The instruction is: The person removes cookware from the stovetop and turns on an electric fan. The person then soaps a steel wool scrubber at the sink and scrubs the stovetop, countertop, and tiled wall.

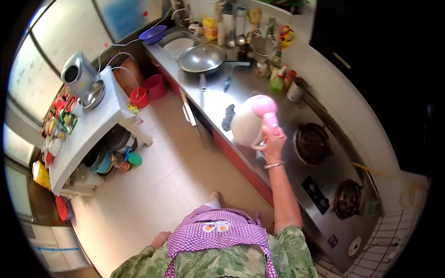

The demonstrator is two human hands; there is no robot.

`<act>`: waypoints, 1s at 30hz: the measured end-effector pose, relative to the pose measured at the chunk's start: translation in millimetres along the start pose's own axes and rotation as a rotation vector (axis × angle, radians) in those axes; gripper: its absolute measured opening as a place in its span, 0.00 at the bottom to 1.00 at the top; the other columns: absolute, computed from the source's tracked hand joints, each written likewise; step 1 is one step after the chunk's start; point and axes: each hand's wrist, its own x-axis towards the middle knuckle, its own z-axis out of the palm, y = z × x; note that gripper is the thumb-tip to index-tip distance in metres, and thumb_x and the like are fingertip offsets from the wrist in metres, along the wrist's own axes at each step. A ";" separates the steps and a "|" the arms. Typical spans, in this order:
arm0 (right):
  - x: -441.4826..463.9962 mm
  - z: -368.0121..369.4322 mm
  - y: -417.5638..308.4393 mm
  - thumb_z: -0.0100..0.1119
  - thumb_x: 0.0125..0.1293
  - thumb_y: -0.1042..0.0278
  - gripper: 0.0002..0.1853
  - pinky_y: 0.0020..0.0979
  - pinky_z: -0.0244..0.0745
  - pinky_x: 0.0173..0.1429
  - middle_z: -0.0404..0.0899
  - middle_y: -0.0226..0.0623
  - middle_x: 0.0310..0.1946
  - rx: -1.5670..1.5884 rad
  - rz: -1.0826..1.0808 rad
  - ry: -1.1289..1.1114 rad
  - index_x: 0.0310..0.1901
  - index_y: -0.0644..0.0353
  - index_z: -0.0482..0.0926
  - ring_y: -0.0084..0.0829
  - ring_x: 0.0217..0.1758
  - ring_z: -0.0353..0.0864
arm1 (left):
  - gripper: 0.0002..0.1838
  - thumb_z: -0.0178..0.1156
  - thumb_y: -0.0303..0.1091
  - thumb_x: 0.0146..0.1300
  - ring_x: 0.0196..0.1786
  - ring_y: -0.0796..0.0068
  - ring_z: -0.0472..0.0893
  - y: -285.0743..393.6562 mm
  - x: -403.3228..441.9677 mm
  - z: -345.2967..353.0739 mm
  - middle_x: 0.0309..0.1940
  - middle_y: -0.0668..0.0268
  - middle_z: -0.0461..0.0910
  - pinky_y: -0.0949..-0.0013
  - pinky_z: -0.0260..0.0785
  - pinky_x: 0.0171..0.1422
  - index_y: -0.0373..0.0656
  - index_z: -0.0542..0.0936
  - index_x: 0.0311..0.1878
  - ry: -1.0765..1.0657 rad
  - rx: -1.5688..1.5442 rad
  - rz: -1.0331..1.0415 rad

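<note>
My right hand (273,142) is closed around the pink handle of a white-and-pink kettle (246,125), held over the steel counter. The kettle is slightly blurred, and its pink top faces the wall. A dark crumpled cloth or scrubber (228,116) lies just left of it. My left hand (161,238) hangs low beside the checked apron (218,229). Its fingers are mostly hidden, so I cannot tell whether it holds anything.
Farther along the counter (214,99) sit a lidded wok (202,59), a blue-handled squeegee (229,76) and a sink (178,44). Two gas burners (311,142) are at right. A cluttered side table (104,113) stands left, near red buckets (139,97) on the floor.
</note>
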 end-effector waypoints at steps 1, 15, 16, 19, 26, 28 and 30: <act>15.2 7.5 4.3 0.70 0.56 0.70 0.08 0.22 0.57 0.23 0.70 0.20 0.19 -0.005 -0.028 0.002 0.28 0.58 0.78 0.14 0.18 0.65 | 0.18 0.57 0.45 0.65 0.46 0.54 0.84 -3.2 -6.9 3.9 0.42 0.53 0.85 0.57 0.75 0.51 0.41 0.82 0.47 -0.002 -0.072 -0.055; 141.0 15.4 106.6 0.73 0.52 0.62 0.14 0.28 0.64 0.24 0.74 0.26 0.20 -0.195 -0.081 0.412 0.29 0.63 0.80 0.21 0.19 0.69 | 0.20 0.59 0.46 0.65 0.49 0.54 0.83 -19.8 11.4 16.0 0.47 0.55 0.84 0.57 0.75 0.55 0.44 0.81 0.54 0.116 -0.456 -0.252; 140.0 12.8 111.6 0.74 0.52 0.61 0.14 0.28 0.65 0.25 0.75 0.27 0.20 -0.212 -0.078 0.418 0.30 0.63 0.80 0.21 0.20 0.70 | 0.20 0.58 0.46 0.65 0.49 0.54 0.83 -20.0 20.6 8.9 0.47 0.55 0.84 0.57 0.75 0.55 0.44 0.81 0.54 0.101 -0.536 -0.286; 134.9 14.9 107.0 0.73 0.53 0.58 0.18 0.31 0.68 0.28 0.76 0.31 0.20 -0.270 -0.050 0.401 0.34 0.66 0.82 0.25 0.22 0.73 | 0.20 0.58 0.45 0.66 0.48 0.55 0.83 -14.0 50.8 -16.1 0.47 0.55 0.84 0.57 0.76 0.53 0.43 0.80 0.54 0.075 -0.869 -0.418; 121.0 -5.8 101.2 0.71 0.58 0.52 0.28 0.44 0.71 0.54 0.76 0.49 0.43 -1.088 -0.390 0.379 0.48 0.69 0.74 0.49 0.49 0.75 | 0.19 0.57 0.43 0.67 0.46 0.58 0.84 -2.0 97.7 -85.6 0.45 0.55 0.84 0.59 0.78 0.50 0.40 0.80 0.54 0.030 -1.404 -0.610; 98.7 4.4 83.3 0.68 0.61 0.57 0.26 0.44 0.69 0.58 0.73 0.50 0.47 -1.091 -0.489 0.254 0.52 0.68 0.71 0.50 0.52 0.72 | 0.19 0.57 0.43 0.68 0.46 0.59 0.84 1.3 105.9 -110.7 0.45 0.56 0.84 0.59 0.78 0.50 0.39 0.80 0.53 0.018 -1.507 -0.591; 78.7 36.8 71.9 0.65 0.63 0.62 0.26 0.44 0.67 0.61 0.69 0.52 0.52 -0.964 -0.401 -0.014 0.56 0.68 0.68 0.51 0.55 0.70 | 0.17 0.57 0.41 0.68 0.43 0.61 0.84 -4.6 108.4 -121.3 0.43 0.57 0.84 0.61 0.78 0.46 0.39 0.79 0.53 0.145 -1.477 -0.623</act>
